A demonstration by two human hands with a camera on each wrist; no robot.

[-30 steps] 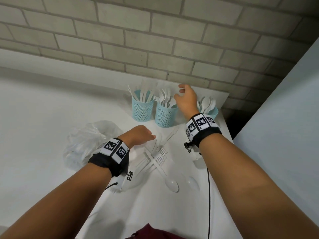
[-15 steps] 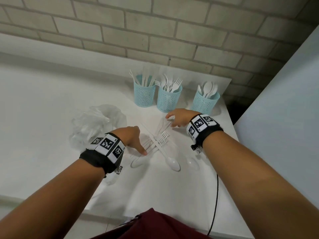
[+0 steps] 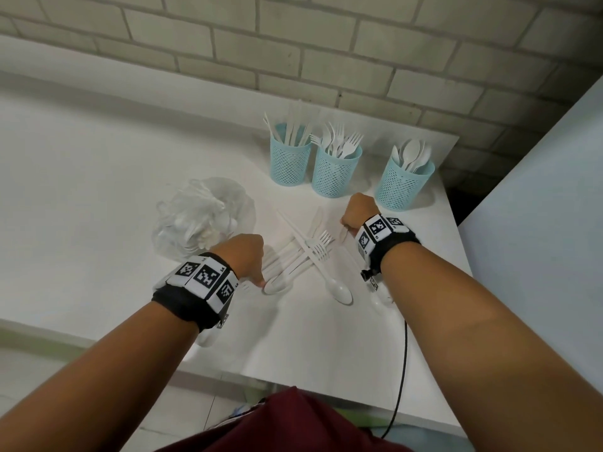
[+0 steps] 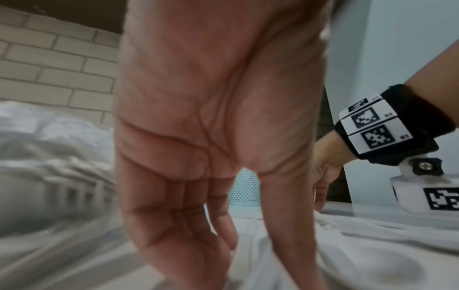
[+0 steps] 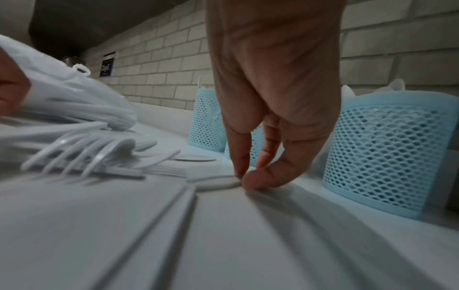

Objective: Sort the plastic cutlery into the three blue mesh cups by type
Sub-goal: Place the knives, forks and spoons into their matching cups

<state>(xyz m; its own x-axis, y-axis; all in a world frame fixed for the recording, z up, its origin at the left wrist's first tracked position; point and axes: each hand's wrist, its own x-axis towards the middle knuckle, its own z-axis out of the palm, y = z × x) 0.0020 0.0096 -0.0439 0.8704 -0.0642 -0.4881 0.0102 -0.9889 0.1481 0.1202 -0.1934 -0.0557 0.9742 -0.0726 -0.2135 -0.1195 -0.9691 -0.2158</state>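
right hand (image 5: 270, 109): thumb and forefinger pinched on a white utensil (image 5: 213, 181) lying on table (image 3: 98, 190) | left hand (image 3: 246, 256): grip cannot be told, fingertips at cutlery pile (image 3: 303, 252) | mesh cups (image 3: 336, 171) seen at 12 o'clock of pile

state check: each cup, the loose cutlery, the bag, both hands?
Left cup: upright, holds knives.
Middle cup: upright, holds forks.
Right cup: upright, holds spoons.
Loose cutlery: unsorted, crossed on table.
Plastic bag: crumpled.
Left hand: touching cutlery.
Right hand: pinching one piece.
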